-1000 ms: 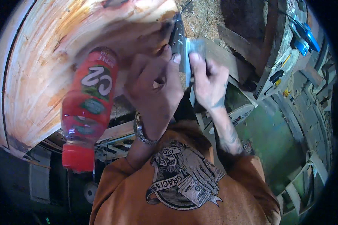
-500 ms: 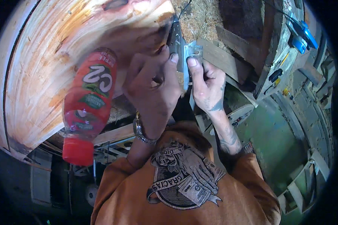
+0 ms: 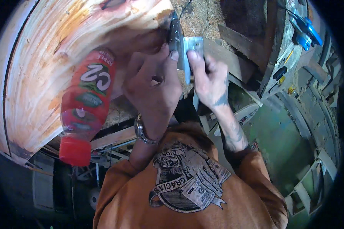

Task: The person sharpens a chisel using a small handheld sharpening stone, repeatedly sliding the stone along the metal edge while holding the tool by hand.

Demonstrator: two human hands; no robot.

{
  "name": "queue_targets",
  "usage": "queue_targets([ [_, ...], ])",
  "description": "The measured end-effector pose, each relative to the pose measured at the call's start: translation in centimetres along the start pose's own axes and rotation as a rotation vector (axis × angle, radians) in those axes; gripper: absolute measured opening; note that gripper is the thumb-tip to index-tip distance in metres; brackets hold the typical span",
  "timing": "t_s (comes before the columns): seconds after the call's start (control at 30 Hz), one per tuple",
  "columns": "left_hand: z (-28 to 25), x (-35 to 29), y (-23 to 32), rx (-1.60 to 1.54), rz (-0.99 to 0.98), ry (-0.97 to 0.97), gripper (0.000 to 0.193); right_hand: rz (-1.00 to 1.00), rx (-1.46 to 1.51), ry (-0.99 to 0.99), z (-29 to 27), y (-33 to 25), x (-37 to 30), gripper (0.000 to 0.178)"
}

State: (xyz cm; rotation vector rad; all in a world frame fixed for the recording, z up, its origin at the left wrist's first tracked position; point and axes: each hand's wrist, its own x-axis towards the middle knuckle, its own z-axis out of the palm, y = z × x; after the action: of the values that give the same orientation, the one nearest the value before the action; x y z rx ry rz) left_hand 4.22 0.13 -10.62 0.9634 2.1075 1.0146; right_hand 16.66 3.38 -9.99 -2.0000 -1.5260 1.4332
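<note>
My left hand (image 3: 154, 86) is closed, thumb and forefinger pinched at the near end of a dark narrow bar (image 3: 175, 32) with small light marks along it. Its other fingers curl under and are partly hidden. Just to the right, my right hand (image 3: 212, 80) grips a silvery flat metal piece (image 3: 197, 40), its thumb pressed on the face. The piece has a long bright side along its left, close beside the bar; I cannot tell whether they touch. A red-labelled plastic bottle (image 3: 88, 91) with a red cap lies left of my left hand, on a pale streaked wooden slab (image 3: 34, 84).
Wood shavings (image 3: 202, 17) cover the surface beyond my hands. Wooden boards (image 3: 242, 47) lie to the right. A blue tool (image 3: 307, 32) with a cable and a small black object (image 3: 279, 73) rest on a wooden ledge at the far right. A green surface (image 3: 271, 141) lies lower right.
The silvery metal piece and my right hand have moved slightly away from me and to the left. My left hand has shifted a little left. Both grips stay closed.
</note>
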Motion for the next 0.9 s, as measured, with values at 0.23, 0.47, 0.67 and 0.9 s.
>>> queue_targets([
  [0.23,0.3,-0.3,-0.6,-0.036,0.055,0.036,0.019,0.006,-0.048,-0.028,0.0,-0.8,1.4,0.045],
  [0.47,0.3,0.0,-0.4,-0.036,0.028,0.039,0.017,-0.025,-0.103,-0.008,-0.1,-0.2,1.0,0.039],
  [0.67,0.3,-0.3,-0.5,0.005,0.060,0.003,0.016,-0.035,-0.018,0.039,0.2,0.7,-0.2,0.041],
  [0.9,0.3,-0.3,0.2,-0.051,-0.062,0.007,0.013,-0.037,-0.027,0.043,0.1,1.0,-0.7,0.041],
])
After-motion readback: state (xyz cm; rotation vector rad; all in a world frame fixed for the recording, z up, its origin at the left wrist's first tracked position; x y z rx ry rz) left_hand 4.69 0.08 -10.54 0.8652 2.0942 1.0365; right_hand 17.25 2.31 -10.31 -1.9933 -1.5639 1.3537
